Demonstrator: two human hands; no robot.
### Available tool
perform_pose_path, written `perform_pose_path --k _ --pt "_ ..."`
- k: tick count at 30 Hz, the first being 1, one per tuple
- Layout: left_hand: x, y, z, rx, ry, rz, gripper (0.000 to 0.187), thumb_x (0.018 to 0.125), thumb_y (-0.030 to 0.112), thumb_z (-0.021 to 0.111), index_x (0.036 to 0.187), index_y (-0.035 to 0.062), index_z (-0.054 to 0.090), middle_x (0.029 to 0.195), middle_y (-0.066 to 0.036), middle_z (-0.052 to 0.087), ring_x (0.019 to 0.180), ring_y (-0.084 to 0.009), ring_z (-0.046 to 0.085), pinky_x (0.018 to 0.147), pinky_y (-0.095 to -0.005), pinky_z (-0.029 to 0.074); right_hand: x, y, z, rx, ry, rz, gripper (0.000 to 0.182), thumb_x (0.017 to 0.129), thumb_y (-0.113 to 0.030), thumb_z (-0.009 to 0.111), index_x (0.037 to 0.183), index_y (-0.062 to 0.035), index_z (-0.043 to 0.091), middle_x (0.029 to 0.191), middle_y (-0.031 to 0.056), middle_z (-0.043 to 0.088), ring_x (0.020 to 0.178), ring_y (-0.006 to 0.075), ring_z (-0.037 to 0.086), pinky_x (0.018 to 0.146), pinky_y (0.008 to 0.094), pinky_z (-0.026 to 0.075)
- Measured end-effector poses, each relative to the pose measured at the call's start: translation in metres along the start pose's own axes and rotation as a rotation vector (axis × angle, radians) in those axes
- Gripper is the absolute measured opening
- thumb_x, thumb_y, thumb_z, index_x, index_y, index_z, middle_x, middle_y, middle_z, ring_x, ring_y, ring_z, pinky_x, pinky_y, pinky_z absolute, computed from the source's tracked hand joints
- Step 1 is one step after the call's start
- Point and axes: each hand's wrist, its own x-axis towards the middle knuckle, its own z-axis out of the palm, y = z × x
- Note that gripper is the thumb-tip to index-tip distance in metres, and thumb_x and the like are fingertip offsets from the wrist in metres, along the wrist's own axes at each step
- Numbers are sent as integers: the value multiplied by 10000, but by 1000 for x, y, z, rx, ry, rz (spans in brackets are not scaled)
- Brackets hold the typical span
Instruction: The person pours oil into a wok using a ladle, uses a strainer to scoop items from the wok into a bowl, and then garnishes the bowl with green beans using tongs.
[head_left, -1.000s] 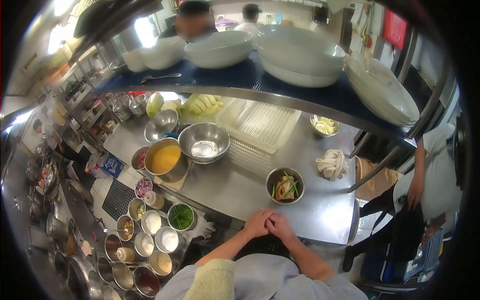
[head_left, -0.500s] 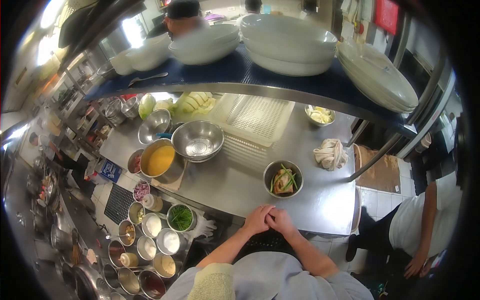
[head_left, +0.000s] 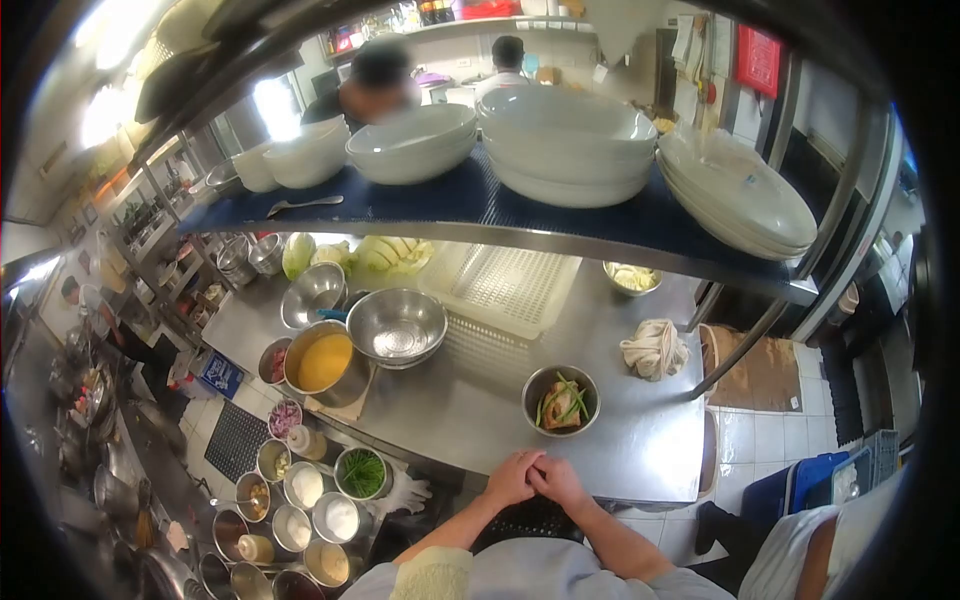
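Note:
My left hand (head_left: pixel 513 479) and my right hand (head_left: pixel 559 481) meet at the front edge of the steel table, fingers closed against each other. No object shows in either one. Just beyond them stands a steel bowl (head_left: pixel 592 416) holding a browned piece of food (head_left: pixel 563 404) topped with green strips. A crumpled whitish cloth (head_left: pixel 655 350) lies to its right. Further left are an empty-looking steel bowl (head_left: pixel 397 328) and a pot of orange-yellow liquid (head_left: pixel 325 362).
Stacked white bowls (head_left: pixel 568 140) fill a raised shelf (head_left: pixel 420 222) across the table. A perforated tray (head_left: pixel 500 285) lies beneath it. Ingredient containers (head_left: pixel 362 471) stand at left. One person's sleeve (head_left: pixel 790 550) is at lower right; other people are behind the shelf.
The view has tilted upward, so the table and shelf sit lower in the frame. The person at right appears lower and nearer the frame's bottom. My hands remain together.

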Motion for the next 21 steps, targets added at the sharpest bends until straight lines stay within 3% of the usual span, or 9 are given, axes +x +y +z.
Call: perform_pose_path --k 2,5,8,12,14,17,21 --pt "8 -1 -3 -84 -12 -27 499 688 86 667 1170 59 544 1075 -173 609 1053 -346 564 910 -404 461 3 3 -3 2 -38 60 147 834 -148 596 820 -5 620 786 201 624 702 391 610 606 436 484" --pt "17 5 -12 -282 39 -51 375 716 104 672 1069 48 560 1018 -159 610 952 -315 588 800 -382 480 4 -6 -8 119 76 73 168 862 -156 587 841 7 623 758 212 606 682 386 598 600 409 472" --pt "25 18 -26 -32 151 -21 193 751 115 666 882 30 553 850 -137 597 752 -281 586 633 -373 461 -3 -9 -12 199 159 188 208 871 -165 607 791 27 604 656 187 544 562 261 504 533 362 406" --pt "27 -1 -7 -207 254 -119 190 784 110 641 697 17 500 620 -130 498 533 -293 506 506 -382 405 2 -6 -21 194 193 220 268 860 -164 628 690 34 565 554 142 442 506 149 386 474 341 330" --pt "30 0 -3 -46 236 -12 181 774 107 633 692 32 490 645 -135 511 600 -312 532 540 -398 416 3 -9 -25 211 225 171 341 848 -147 635 601 34 486 508 119 344 492 108 321 446 334 279" --pt "31 5 -4 -4 179 18 184 758 100 634 678 42 478 655 -126 517 642 -310 544 566 -409 427 -1 -16 -51 215 262 120 341 835 -122 640 591 35 462 493 122 373 455 146 318 436 341 272" --pt "31 8 -5 45 158 7 179 741 97 639 677 45 480 664 -112 524 646 -306 542 574 -407 436 -7 -13 -68 265 410 183 354 838 -104 623 575 30 429 485 100 360 458 132 302 436 331 250"
